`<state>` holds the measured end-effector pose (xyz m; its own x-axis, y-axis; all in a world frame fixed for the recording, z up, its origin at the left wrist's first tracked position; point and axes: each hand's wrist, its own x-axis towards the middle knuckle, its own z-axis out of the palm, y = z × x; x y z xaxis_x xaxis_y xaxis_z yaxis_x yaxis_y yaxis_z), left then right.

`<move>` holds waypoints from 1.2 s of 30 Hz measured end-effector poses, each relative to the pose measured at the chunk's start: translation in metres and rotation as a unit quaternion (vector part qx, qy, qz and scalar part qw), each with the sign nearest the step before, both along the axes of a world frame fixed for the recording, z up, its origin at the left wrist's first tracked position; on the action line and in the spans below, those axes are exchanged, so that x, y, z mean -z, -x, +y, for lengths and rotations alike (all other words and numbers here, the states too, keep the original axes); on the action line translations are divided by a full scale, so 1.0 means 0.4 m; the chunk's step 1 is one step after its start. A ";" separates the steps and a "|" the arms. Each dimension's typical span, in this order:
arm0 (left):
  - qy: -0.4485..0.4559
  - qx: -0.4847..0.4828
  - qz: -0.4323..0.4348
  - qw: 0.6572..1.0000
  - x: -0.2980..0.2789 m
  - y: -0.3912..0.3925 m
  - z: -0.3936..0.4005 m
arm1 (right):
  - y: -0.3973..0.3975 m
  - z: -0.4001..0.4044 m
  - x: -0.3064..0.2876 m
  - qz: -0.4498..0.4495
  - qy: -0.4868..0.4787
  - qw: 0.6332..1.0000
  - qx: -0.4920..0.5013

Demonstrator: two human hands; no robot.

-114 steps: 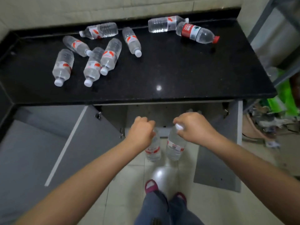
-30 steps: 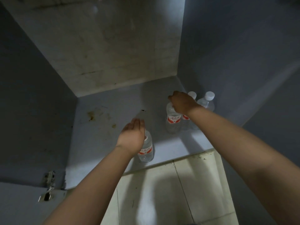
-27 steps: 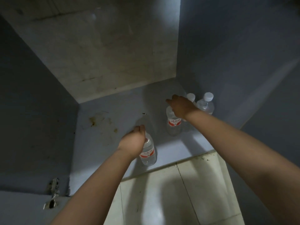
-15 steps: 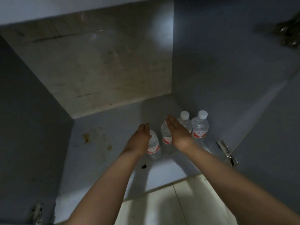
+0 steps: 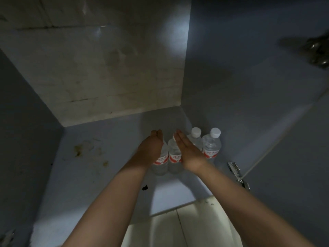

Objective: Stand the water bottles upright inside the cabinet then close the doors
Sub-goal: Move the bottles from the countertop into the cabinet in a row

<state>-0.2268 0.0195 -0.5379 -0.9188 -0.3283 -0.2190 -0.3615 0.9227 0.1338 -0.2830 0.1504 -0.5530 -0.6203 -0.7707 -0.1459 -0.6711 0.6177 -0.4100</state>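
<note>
Several clear water bottles with red-and-white labels stand upright in a row on the cabinet floor (image 5: 110, 168), toward its right side. My left hand (image 5: 151, 150) lies flat with straight fingers against the left side of the leftmost bottle (image 5: 161, 162). My right hand (image 5: 188, 152), fingers straight, lies against the second bottle (image 5: 173, 157) from its right. Two more bottles with white caps stand to the right: one (image 5: 195, 138) partly behind my right hand, the other (image 5: 211, 147) nearest the right cabinet wall.
The cabinet is dim, with a stained pale back wall (image 5: 106, 72) and yellowish stains (image 5: 80, 150) on the floor's left part. A metal door hinge (image 5: 236, 173) sits low on the right wall, another hinge (image 5: 316, 50) high up. Pale floor tiles (image 5: 178, 227) lie in front.
Both hands let go of the bottle tops and opened flat beside the two bottles, which now stand closer together next to the other two. The view has moved nearer the cabinet.
</note>
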 end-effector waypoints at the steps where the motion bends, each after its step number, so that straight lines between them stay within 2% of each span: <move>1: 0.001 0.003 -0.004 1.000 -0.001 0.000 -0.002 | 0.000 -0.001 -0.003 0.001 -0.003 1.000 0.000; 8: -0.004 0.026 -0.012 1.000 -0.007 0.000 -0.010 | 0.004 -0.011 0.005 -0.002 -0.005 1.000 0.012; 13: -0.023 0.023 -0.022 0.999 0.000 -0.005 -0.015 | -0.001 -0.008 0.017 0.027 -0.005 1.000 0.011; 17: 0.061 0.026 -0.027 0.997 -0.009 -0.023 -0.008 | -0.024 -0.024 0.005 0.117 0.060 0.991 0.032; 20: 0.074 0.003 -0.020 0.997 -0.020 -0.066 0.011 | -0.050 -0.028 -0.014 0.141 0.014 0.987 0.068; 25: -0.008 -0.055 -0.063 0.996 -0.054 -0.284 0.081 | -0.176 0.015 -0.081 0.123 -0.102 0.986 0.046; 30: -0.079 -0.144 -0.119 0.979 -0.239 -0.509 0.149 | -0.347 0.089 -0.244 0.059 -0.171 0.983 -0.011; 36: -0.090 -0.178 -0.182 0.963 -0.613 -0.696 0.206 | -0.519 0.155 -0.577 0.028 -0.197 0.977 -0.072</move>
